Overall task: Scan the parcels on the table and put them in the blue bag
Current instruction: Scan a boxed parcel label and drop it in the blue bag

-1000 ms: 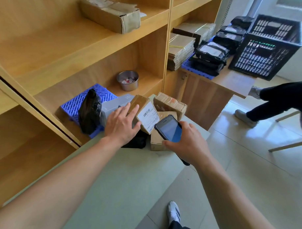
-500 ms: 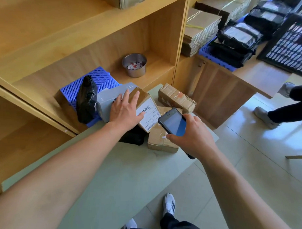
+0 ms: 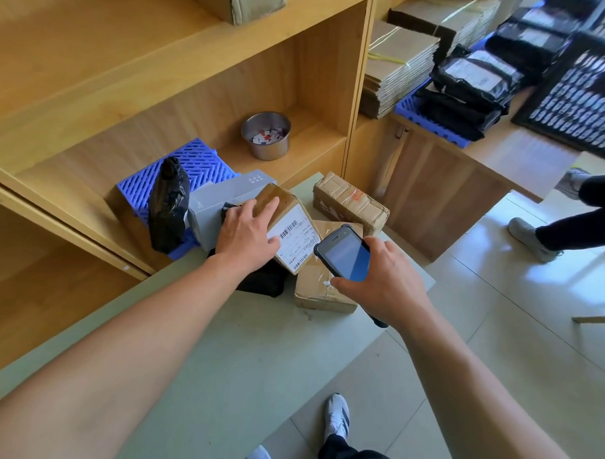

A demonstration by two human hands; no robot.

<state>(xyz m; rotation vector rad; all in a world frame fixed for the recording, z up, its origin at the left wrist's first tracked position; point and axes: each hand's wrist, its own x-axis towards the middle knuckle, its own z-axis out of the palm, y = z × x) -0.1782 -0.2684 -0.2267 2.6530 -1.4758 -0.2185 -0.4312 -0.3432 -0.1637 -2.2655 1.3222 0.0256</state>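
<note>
Your left hand [image 3: 246,236] gripped the tilted brown parcel [image 3: 295,237], its white barcode label showing; your right hand [image 3: 385,288] held the scanner [image 3: 346,257].

Bare forearms [image 3: 134,352], dark trousers [image 3: 350,458], white trainers [image 3: 337,416] (dark-striped, apparently)

Crowded at the far end of the table [image 3: 213,369]: taped box [image 3: 350,202], flat box [image 3: 313,290], labelled box [image 3: 289,226] held tilted by the left hand [image 3: 246,236], black bag [image 3: 261,282] beneath. Walled off behind by a grey box [image 3: 224,197], an upright black pouch [image 3: 168,210] and the shelf unit [image 3: 358,90]. Blocked from the right by the right hand [image 3: 388,284] with a phone [image 3: 346,258] just above the flat box. Open across the near tabletop between the two forearms, and over the floor [image 3: 504,359] to the right.
</note>
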